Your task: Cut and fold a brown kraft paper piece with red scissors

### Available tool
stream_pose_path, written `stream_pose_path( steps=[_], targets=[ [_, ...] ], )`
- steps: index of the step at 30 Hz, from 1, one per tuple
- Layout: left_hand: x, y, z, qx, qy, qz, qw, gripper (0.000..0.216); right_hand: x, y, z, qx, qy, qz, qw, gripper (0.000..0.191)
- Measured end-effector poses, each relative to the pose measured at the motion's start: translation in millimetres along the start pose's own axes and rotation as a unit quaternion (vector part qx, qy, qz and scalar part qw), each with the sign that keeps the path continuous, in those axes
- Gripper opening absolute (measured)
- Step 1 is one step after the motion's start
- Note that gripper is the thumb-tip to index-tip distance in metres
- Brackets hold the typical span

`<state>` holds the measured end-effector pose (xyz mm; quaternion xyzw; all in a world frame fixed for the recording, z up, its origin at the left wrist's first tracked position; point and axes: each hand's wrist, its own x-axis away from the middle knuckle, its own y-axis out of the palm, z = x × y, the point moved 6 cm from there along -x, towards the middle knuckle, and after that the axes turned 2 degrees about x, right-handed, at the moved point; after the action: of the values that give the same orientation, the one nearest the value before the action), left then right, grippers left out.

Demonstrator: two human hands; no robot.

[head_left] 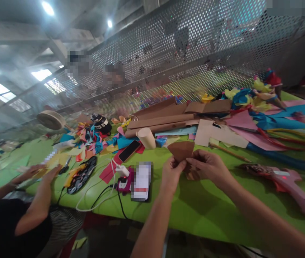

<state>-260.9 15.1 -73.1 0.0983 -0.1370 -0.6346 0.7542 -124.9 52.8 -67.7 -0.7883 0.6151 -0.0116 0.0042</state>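
A piece of brown paper (181,149), fanned out wide at the top and narrower below, is held up over the green table (195,218). My left hand (172,172) pinches its left side, the thumb across the front. From the right, my right hand (207,165) grips the same paper, thumb and fingers closed near its middle. The lower part of the paper shows beneath my fingers, partly hidden. A pink hot glue gun (289,184) with a lit red light lies to the right. Left of my hands lies a phone (141,181) with its screen on.
Behind my hands are a cream paper roll (146,138), brown paper sheets (165,120) and a dark phone (129,151). Cables run from a magenta power socket (125,182). A co-worker's hands (50,171) work at the left. A perforated metal screen (168,61) stands behind the table.
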Motion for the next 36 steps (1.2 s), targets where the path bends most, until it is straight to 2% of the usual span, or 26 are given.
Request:
stream_pose_path(
  steps=[6, 12, 21, 24, 30, 36],
  targets=[
    [1.5, -4.7, 4.2, -0.008, 0.009, 0.037, 0.999, 0.037, -0.6, -0.8, 5.0, 0.019, 0.009, 0.003, 1.000, 0.056],
    [0.4, -4.3, 3.3, 0.004, 0.000, 0.028, 1.000, 0.040, 1.6, -0.6, -1.8, 0.003, -0.001, -0.002, 1.000, 0.050],
    [1.3, -4.7, 1.7, -0.018, -0.004, 0.024, 1.000, 0.039, 1.5, -4.5, 6.2, 0.004, 0.013, 0.045, 0.999, 0.057],
    [2.5, -3.6, 2.2, -0.018, -0.008, 0.024, 1.000, 0.039, 1.8, -4.2, 3.7, 0.015, 0.002, 0.038, 0.999, 0.056],
    [2.7, -9.5, 12.5, -0.029, 0.044, 0.071, 0.996, 0.038, 3.1, -2.4, 7.4, 0.034, 0.003, 0.030, 0.999, 0.055],
    [3.4, -11.1, 12.8, -0.028, 0.050, 0.086, 0.995, 0.040, 4.7, 0.3, 7.2, -0.014, 0.020, 0.001, 1.000, 0.057]
  ],
)
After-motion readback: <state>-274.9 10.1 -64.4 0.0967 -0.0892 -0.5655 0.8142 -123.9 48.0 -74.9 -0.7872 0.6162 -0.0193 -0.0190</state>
